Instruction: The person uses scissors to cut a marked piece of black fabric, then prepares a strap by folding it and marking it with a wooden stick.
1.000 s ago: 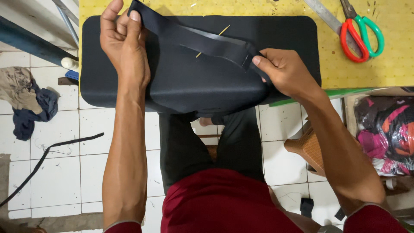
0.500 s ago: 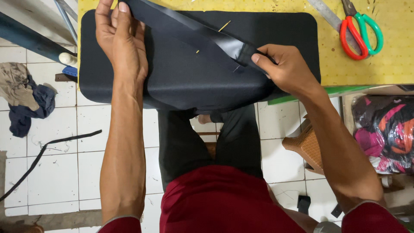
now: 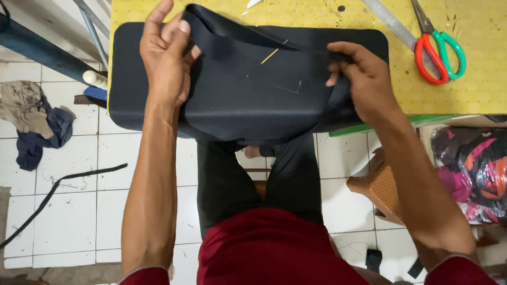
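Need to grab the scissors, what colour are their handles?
Red and green handles on the scissors, clearest in the head view.

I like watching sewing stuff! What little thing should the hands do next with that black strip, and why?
Probably pull the black strip flat and line it up along the dark fabric piece. The left hand pinches one end and the right hand grips the other, but the strip looks loose and folded near the left hand, and a pin sits at its edge.
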